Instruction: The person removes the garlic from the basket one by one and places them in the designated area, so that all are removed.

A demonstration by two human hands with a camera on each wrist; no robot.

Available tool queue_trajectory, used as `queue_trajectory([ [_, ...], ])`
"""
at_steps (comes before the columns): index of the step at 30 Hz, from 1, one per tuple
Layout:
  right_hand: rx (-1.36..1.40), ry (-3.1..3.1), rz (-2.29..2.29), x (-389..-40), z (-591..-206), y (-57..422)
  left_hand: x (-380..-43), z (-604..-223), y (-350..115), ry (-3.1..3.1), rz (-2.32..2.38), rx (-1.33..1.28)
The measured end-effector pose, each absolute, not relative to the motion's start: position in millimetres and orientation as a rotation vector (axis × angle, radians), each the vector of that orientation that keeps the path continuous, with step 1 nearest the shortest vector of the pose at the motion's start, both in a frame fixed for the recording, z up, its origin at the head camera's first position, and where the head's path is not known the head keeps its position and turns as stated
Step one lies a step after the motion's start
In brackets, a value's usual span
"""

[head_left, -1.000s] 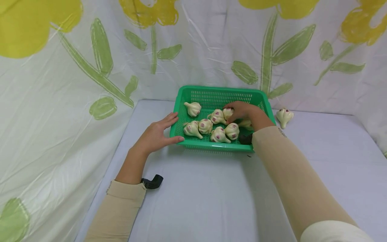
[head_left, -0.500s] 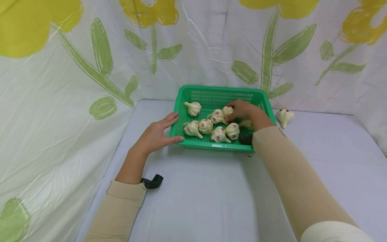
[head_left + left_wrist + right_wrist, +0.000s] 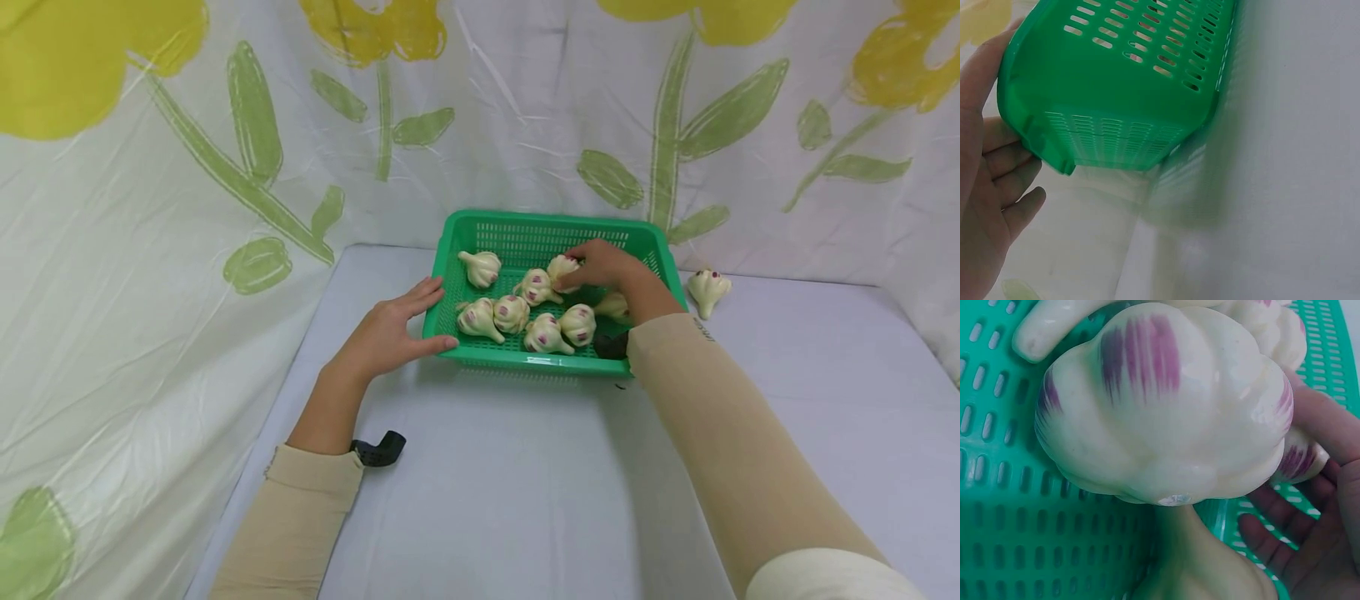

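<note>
A green plastic basket (image 3: 525, 360) holds several white garlic bulbs with purple marks, such as a bulb (image 3: 480, 269) at its back left. My right hand (image 3: 603, 265) reaches inside and grips one garlic bulb (image 3: 561, 272) between thumb and fingers. In the right wrist view that gripped bulb (image 3: 1300, 456) is partly hidden behind a large near bulb (image 3: 1166, 406). My left hand (image 3: 386, 337) rests against the basket's left end, thumb and fingers spread and fairly straight. In the left wrist view, its fingers (image 3: 1016, 175) touch the rim from outside.
One more garlic bulb (image 3: 707, 292) lies on the white-covered table (image 3: 510, 483), right of the basket. Behind the basket hangs a white curtain (image 3: 510, 167) with printed flowers. A black wrist camera (image 3: 381, 449) sticks out from the left cuff.
My right hand and the bulb in it have shifted slightly up and to the left within the basket. The left hand keeps its place at the rim.
</note>
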State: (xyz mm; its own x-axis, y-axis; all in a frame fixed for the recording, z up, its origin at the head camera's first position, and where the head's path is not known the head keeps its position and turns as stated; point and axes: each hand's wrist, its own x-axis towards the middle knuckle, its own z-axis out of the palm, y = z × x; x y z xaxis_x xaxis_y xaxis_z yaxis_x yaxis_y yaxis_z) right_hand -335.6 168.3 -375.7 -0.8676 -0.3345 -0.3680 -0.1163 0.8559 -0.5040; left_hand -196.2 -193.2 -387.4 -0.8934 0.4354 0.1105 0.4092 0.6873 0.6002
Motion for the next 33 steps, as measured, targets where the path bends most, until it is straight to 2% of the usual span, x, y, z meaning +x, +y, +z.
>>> queue_trajectory([
  [33,-0.318,2.600,-0.802,-336.7,-374.1,167.8,-194.6,-384.0,-192.5,2.815,1.011,0.677],
])
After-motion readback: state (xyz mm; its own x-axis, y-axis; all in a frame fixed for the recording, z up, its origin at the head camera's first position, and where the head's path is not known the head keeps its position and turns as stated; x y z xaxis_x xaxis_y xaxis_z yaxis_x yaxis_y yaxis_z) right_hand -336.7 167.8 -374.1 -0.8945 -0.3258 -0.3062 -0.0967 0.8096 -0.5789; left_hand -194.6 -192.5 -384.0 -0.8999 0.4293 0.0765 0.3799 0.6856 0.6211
